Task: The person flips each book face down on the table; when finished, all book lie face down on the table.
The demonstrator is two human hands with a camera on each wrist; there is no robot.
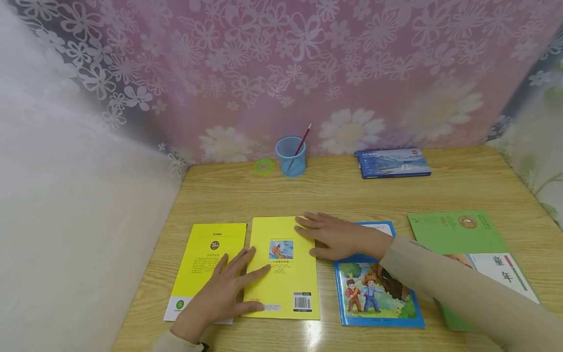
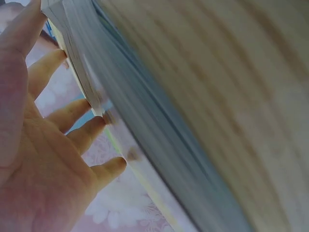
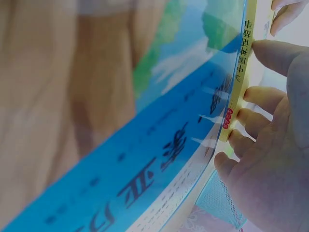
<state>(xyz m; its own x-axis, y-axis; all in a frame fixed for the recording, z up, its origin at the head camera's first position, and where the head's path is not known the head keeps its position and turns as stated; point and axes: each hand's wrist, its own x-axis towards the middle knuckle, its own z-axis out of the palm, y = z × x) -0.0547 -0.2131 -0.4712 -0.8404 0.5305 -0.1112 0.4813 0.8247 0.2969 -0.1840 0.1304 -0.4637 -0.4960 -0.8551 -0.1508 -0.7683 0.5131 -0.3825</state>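
Note:
A yellow book [image 1: 281,278] lies back cover up, with a small picture and a barcode. My left hand [image 1: 224,291] spreads its fingers across its left edge and the neighbouring yellow-and-white book [image 1: 204,259]. In the left wrist view, fingertips of the left hand [image 2: 53,154] meet the books' covers. My right hand [image 1: 332,237] rests with extended fingers on the yellow book's upper right edge. Under the right forearm lies a blue picture book [image 1: 374,298], partly covered. The right wrist view shows the yellow spine [image 3: 239,79] beside the right hand [image 3: 270,140].
A green book [image 1: 462,234] lies at the right, partly under the right sleeve. Along the back of the wooden table [image 1: 228,195] stand a blue mesh cup [image 1: 291,161] with a pencil [image 1: 303,139], a green tape roll [image 1: 264,166] and a blue box [image 1: 393,164].

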